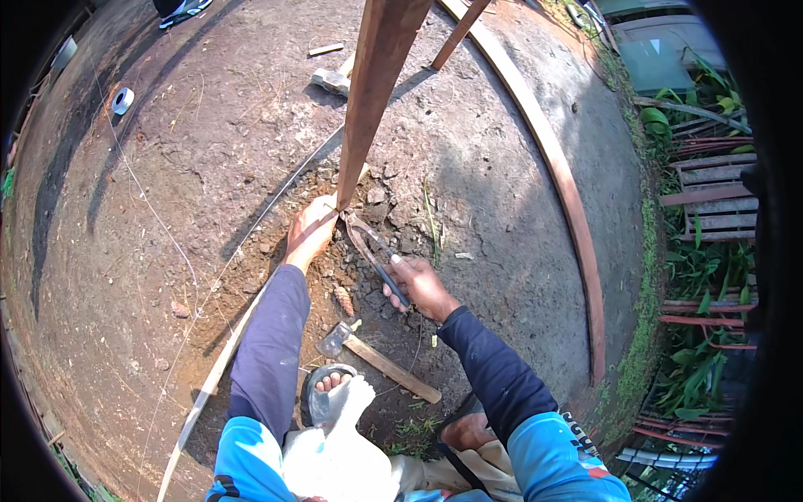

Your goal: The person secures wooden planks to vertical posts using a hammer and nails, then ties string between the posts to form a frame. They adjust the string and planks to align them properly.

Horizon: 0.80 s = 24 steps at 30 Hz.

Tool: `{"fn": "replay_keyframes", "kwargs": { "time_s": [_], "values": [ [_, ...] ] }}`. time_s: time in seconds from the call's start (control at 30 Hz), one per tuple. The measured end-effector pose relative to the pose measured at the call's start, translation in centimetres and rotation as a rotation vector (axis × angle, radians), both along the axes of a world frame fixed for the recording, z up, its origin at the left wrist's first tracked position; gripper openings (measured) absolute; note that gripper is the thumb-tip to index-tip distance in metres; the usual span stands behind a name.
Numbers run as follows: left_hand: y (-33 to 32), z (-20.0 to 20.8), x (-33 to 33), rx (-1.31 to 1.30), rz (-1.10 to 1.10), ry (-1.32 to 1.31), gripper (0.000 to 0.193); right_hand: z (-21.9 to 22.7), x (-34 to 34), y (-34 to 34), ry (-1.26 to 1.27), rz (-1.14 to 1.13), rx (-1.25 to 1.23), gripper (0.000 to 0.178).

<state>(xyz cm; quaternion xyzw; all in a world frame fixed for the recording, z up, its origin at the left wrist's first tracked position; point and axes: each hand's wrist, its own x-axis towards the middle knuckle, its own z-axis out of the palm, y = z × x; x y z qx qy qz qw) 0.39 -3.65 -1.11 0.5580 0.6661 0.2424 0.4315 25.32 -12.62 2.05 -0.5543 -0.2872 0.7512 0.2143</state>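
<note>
My left hand (311, 230) is closed at the foot of an upright wooden post (372, 92), its fingers partly hidden by the post. With my right hand (421, 289) I grip a pair of pincers (365, 238) by the dark handles. The pincers' jaws meet the post's lower end, beside my left fingers; whether they bite on anything is too small to tell. Broken soil surrounds the post. Nearer me lies a hatchet (389, 368) with a wooden handle, and a brown cone-shaped piece (343, 299) rests just beyond it.
Thin string (138, 180) crosses the ground at left. A long wooden strip (565, 184) curves along the right; another lath (209, 385) lies beside my left arm. A second stake (458, 35), a grey block (332, 81) and a tape roll (122, 101) are farther off.
</note>
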Motion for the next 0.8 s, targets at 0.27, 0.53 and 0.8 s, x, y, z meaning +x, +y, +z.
{"fn": "replay_keyframes", "kwargs": {
  "time_s": [0.27,0.53,0.8],
  "values": [
    [-0.1,0.5,0.5,0.018,0.023,0.023,0.036,0.5,-1.2,-0.6,-0.44,0.338,0.123,0.06],
    [-0.6,-0.3,0.2,0.024,0.052,0.056,0.04,2.9,-0.7,-0.5,-1.173,0.426,0.955,0.06],
    [-1.5,-1.7,0.0,0.195,0.064,0.092,0.041,1.6,0.1,-0.6,-0.603,0.357,0.555,0.044]
  ]
}}
